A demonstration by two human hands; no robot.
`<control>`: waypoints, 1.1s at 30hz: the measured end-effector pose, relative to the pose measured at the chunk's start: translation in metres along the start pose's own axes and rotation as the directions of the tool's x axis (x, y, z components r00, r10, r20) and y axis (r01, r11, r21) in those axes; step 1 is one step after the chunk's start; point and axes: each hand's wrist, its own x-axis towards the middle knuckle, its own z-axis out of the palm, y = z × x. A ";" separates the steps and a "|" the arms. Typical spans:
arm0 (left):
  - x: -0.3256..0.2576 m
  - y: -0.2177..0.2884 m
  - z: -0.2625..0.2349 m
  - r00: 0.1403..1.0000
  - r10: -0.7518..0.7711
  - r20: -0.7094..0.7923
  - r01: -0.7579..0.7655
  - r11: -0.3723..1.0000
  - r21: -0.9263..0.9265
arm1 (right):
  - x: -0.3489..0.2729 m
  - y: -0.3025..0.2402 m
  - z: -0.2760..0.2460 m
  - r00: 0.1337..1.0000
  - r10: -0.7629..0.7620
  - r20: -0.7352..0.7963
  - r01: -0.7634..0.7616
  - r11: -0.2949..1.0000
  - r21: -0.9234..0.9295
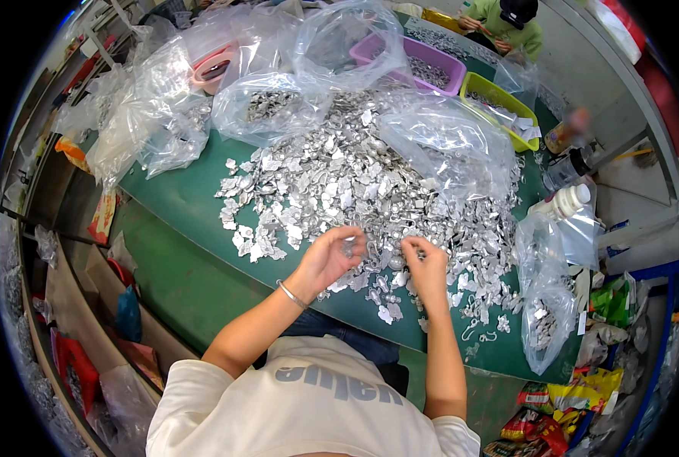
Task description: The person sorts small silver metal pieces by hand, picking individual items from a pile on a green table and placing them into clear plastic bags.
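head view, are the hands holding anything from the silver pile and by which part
The left hand pinches a small silver metal piece at its fingertips; which part is gripped cannot be told. The right hand rests on the pile; any hold is unclear.

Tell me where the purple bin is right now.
In the head view, the purple bin sits at the far side of the green table, right of centre, beyond the heap of silvery metal pieces, with the yellow-green bin just to its right.

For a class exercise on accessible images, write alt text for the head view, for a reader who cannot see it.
A person's left hand and right hand pick at small silver metal pieces heaped on a green table. Clear plastic bags, a purple tray and a yellow-green tray lie behind the heap; another person sits at the far end.
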 end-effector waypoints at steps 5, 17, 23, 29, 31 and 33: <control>-0.010 -0.003 -0.003 0.998 0.058 -0.039 -0.040 0.930 0.365 | -0.002 -0.015 0.023 0.994 -0.075 0.085 0.113 0.694 -0.711; 0.044 -0.032 0.022 0.764 0.403 0.504 -0.311 -0.453 0.835 | 0.003 -0.011 -0.026 0.830 0.416 0.372 -0.482 0.199 0.853; 0.054 -0.033 0.026 0.730 0.341 0.592 -0.364 -0.540 0.759 | 0.003 -0.007 -0.006 0.985 -0.165 -0.041 0.132 0.895 -0.426; 0.035 -0.019 0.026 0.774 0.509 0.377 -0.569 0.298 0.766 | 0.006 0.004 0.003 0.981 -0.183 -0.064 0.128 0.856 -0.501; 0.018 -0.004 0.022 0.935 0.214 0.281 -0.297 0.907 0.298 | 0.004 0.015 -0.008 0.987 -0.141 -0.079 0.117 0.961 -0.251; 0.005 0.001 0.016 0.943 0.004 0.334 0.021 0.997 -0.073 | 0.000 0.018 -0.018 0.998 0.057 -0.012 -0.047 0.920 0.388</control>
